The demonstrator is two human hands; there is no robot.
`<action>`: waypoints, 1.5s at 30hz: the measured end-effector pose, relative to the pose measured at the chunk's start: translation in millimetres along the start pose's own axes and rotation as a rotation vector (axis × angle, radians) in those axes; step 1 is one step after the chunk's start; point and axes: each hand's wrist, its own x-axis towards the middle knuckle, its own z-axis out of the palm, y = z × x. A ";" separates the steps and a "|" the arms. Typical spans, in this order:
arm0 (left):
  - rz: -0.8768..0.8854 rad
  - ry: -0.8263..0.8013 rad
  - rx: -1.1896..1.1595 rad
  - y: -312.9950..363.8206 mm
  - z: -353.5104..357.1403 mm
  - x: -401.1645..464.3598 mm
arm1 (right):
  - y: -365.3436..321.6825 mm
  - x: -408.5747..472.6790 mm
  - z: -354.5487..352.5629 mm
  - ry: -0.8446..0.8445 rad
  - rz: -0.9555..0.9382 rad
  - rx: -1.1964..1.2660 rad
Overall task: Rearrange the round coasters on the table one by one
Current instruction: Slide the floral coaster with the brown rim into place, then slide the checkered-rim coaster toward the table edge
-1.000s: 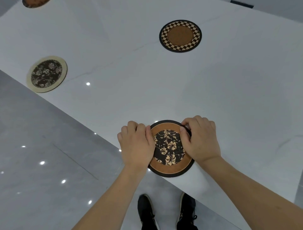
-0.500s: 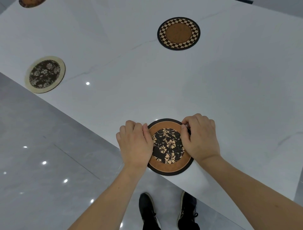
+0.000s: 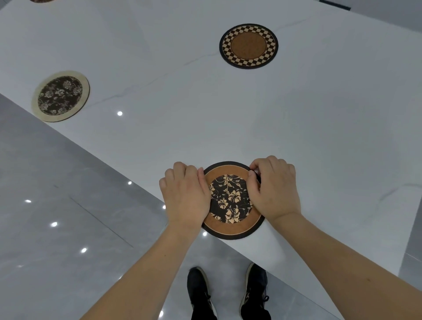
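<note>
Head view, looking down over a white marble-look table [image 3: 296, 128] set above a glossy grey tiled floor [image 3: 45, 217]. Nearest, at the table's front edge: brown floral coaster [image 3: 230, 203], black-rimmed, dark centre with tan blossoms, its near rim slightly overhanging the edge. Left hand [image 3: 186, 196] closed on its left rim, fingers curled under, thumb lying on the brown band. Right hand [image 3: 275, 188] closed on its right rim, thumb on top, fingertips tucked at the black edge. Whether lifted or lying flat: cannot tell. Farther back and right of centre: checkered coaster [image 3: 249, 45] with plain brown middle, flat, well apart. Far left, near the table's edge: cream-rimmed floral coaster [image 3: 60, 96], flat. Top left corner: sliver of another coaster [image 3: 42, 1], cropped. Below the table edge: black shoes [image 3: 228, 292] on the floor.
</note>
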 end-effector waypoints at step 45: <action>-0.386 0.191 -0.218 169.0 81.0 278.9 | 141.1 348.0 -1.9 0.005 -0.195 -0.182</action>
